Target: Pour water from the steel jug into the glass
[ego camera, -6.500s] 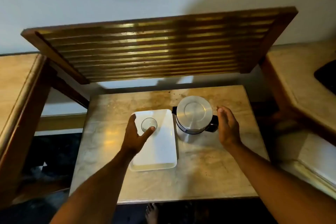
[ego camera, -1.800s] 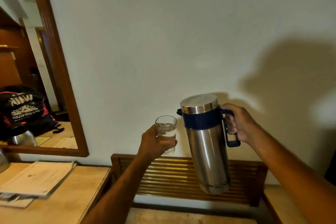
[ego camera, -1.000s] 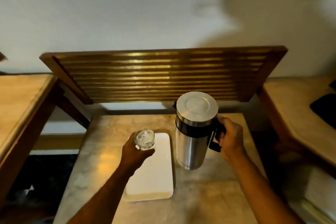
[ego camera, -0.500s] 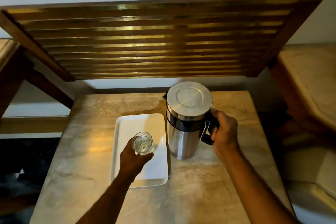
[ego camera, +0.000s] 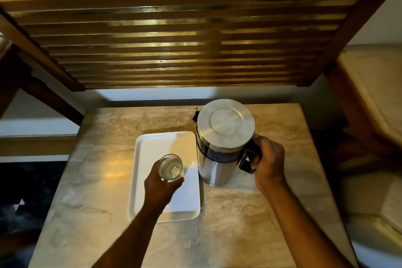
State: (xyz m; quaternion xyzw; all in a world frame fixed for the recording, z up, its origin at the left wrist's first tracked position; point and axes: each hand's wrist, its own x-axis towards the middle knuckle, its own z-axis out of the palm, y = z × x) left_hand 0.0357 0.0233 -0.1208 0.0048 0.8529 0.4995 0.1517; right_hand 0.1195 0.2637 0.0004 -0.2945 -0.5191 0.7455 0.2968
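The steel jug [ego camera: 219, 143], with a flat round lid and a dark band, stands upright on the marble table [ego camera: 272, 213], just right of the white tray [ego camera: 150, 143]. My right hand [ego camera: 268, 162] grips its dark handle. A small clear glass [ego camera: 171, 167] with water in it is over the middle of the tray, and my left hand [ego camera: 159, 187] is wrapped around it from the near side. Whether the glass rests on the tray I cannot tell.
A slatted wooden rack [ego camera: 174, 39] leans over the back of the table. Wooden furniture with a stone top [ego camera: 374, 93] stands at the right, and a wooden frame [ego camera: 13, 72] at the left. Dark floor [ego camera: 26, 191] lies left of the table.
Both hands have come down from the raised pouring position. The jug now stands on the table beside the tray. The glass, now holding water, has lowered over the tray.
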